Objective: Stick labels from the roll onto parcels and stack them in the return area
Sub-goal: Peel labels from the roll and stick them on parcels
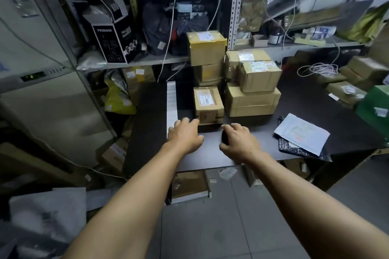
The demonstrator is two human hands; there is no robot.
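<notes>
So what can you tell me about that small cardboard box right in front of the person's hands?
The small cardboard box is a brown parcel sealed with glossy clear or tan tape. A white printed label sits on its top face, and a darker patch shows on its near side. It lies flat on the dark table, just right of the white label strip and left of a taller stack of boxes. The left hand reaches its near left corner, fingertips at or close to it; contact is unclear.
</notes>
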